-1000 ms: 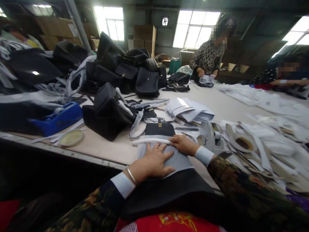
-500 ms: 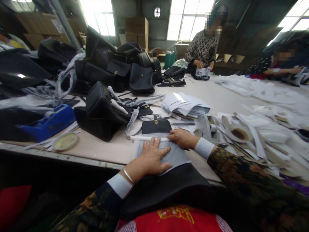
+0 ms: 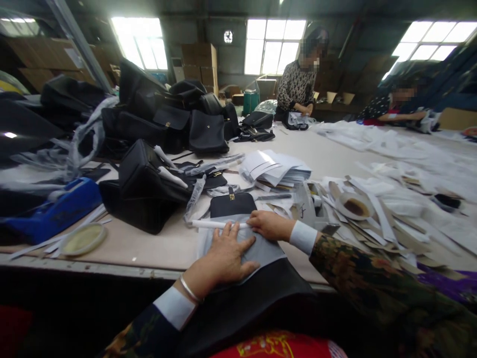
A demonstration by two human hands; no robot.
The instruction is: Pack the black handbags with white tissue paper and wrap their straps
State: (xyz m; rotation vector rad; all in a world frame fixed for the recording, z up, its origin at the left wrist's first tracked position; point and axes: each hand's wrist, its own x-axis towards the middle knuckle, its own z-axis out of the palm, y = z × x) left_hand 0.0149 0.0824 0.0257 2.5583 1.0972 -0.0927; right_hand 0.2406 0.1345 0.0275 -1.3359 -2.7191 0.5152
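Note:
My left hand (image 3: 227,256), wearing a silver bangle, lies flat with spread fingers on a thin translucent white sheet (image 3: 269,253). The sheet covers part of a black bag (image 3: 257,303) that reaches over the table's front edge towards my lap. A narrow white roll (image 3: 206,224) runs across the sheet, just beyond my left fingertips. My right hand (image 3: 270,225) has its fingers curled down on the right end of this roll, gripping it. Past the roll shows a black flap with a gold clasp (image 3: 231,197).
Black bags (image 3: 208,132) are heaped at the back left, with another bag (image 3: 143,184) nearer. A blue tape dispenser (image 3: 80,201) and a round tape roll (image 3: 82,239) lie left. Papers (image 3: 278,166) and strip scraps (image 3: 387,223) lie right. Two co-workers (image 3: 298,87) handle items across the table.
The camera view has tilted up and shifted right, so everything sits lower and further left. Both hands keep nearly the same pose on the sheet and roll.

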